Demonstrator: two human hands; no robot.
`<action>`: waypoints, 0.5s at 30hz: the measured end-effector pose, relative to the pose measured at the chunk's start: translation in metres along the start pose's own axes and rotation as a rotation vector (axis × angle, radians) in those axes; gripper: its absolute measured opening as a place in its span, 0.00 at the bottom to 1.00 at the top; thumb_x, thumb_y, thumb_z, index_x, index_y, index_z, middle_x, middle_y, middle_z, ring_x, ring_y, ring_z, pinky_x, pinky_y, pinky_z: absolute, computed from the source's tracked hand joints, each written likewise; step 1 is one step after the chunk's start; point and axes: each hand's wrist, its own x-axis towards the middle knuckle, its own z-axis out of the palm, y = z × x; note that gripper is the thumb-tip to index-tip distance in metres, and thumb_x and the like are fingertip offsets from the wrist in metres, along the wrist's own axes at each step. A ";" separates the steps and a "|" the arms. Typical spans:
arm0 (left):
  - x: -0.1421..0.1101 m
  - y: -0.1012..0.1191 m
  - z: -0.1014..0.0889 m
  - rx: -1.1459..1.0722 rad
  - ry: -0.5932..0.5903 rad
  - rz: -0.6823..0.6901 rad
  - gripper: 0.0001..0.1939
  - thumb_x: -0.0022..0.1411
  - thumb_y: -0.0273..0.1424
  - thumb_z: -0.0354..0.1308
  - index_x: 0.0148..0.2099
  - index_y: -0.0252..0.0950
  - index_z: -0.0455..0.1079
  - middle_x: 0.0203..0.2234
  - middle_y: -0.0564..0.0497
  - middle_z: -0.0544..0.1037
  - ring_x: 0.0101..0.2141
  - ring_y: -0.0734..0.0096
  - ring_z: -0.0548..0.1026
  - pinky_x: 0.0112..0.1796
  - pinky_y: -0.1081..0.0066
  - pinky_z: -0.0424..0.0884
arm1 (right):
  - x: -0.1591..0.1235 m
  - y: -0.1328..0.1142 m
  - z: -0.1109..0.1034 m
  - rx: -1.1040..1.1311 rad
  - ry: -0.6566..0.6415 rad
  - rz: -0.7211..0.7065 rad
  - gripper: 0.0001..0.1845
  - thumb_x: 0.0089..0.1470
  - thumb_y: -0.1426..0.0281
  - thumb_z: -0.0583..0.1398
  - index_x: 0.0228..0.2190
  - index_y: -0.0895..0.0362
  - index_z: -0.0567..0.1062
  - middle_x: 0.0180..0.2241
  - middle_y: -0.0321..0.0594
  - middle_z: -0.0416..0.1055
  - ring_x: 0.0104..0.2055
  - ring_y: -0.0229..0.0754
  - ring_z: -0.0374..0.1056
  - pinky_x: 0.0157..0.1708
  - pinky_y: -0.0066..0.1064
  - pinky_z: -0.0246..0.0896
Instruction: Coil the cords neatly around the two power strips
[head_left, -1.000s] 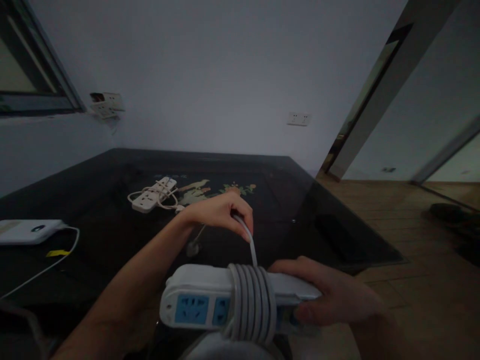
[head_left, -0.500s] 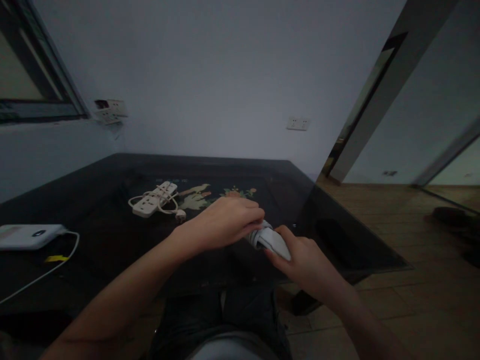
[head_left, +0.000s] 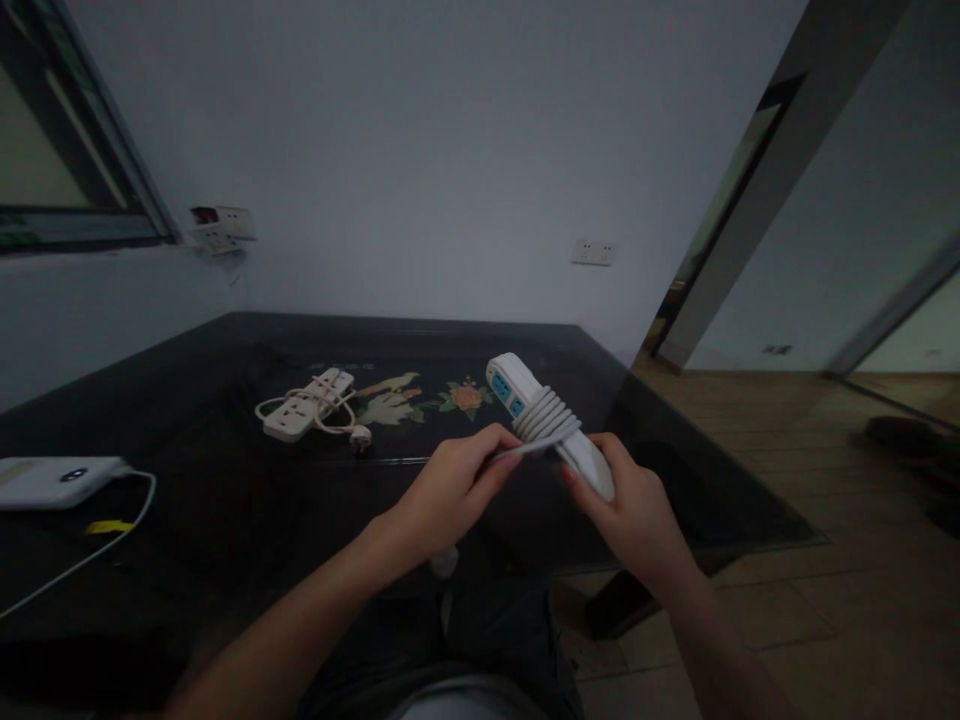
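My right hand [head_left: 630, 505] grips the near end of a white power strip [head_left: 519, 375] with blue sockets, tilted up above the table. Several turns of its white cord [head_left: 551, 415] are wound around the strip's middle. My left hand [head_left: 469, 470] pinches the cord just left of the strip, pulling a short length taut. A pale shape, which may be the plug [head_left: 444, 562], hangs below my left hand near the table's front edge. On the table to the left lies a second white power strip [head_left: 289, 418], its cord looped loosely over it, with its plug [head_left: 361, 437] beside it.
The dark glossy table [head_left: 187, 400] has a bird-and-flower picture [head_left: 465, 397] on its top. At the left lies a white power bank [head_left: 60, 482] with a cable [head_left: 146, 500] and a yellow tag [head_left: 110, 526]. A wall socket [head_left: 593, 252] is behind.
My left hand has come from over the strip to its near left side, drawing the cord. The strip's far end with the blue sockets now shows.
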 end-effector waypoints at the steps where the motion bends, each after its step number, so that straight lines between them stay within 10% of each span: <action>1: -0.002 -0.001 0.003 -0.062 0.004 -0.029 0.11 0.67 0.34 0.49 0.39 0.34 0.69 0.22 0.55 0.71 0.23 0.76 0.67 0.25 0.76 0.59 | 0.000 0.000 -0.001 0.053 0.019 0.005 0.17 0.56 0.55 0.55 0.38 0.56 0.68 0.27 0.38 0.72 0.27 0.44 0.70 0.25 0.30 0.57; 6: -0.011 -0.014 0.023 -0.477 -0.020 -0.092 0.16 0.65 0.41 0.51 0.35 0.32 0.69 0.18 0.58 0.62 0.19 0.80 0.59 0.21 0.78 0.53 | -0.001 -0.002 -0.004 0.551 0.054 0.057 0.15 0.54 0.57 0.58 0.35 0.56 0.69 0.22 0.33 0.67 0.20 0.35 0.62 0.16 0.24 0.57; 15: -0.019 -0.038 0.041 -0.739 -0.005 -0.106 0.25 0.57 0.52 0.55 0.29 0.31 0.70 0.18 0.54 0.64 0.18 0.81 0.56 0.19 0.77 0.52 | -0.006 -0.019 -0.001 1.312 -0.298 0.063 0.22 0.55 0.51 0.55 0.37 0.58 0.70 0.26 0.42 0.74 0.14 0.32 0.64 0.07 0.18 0.51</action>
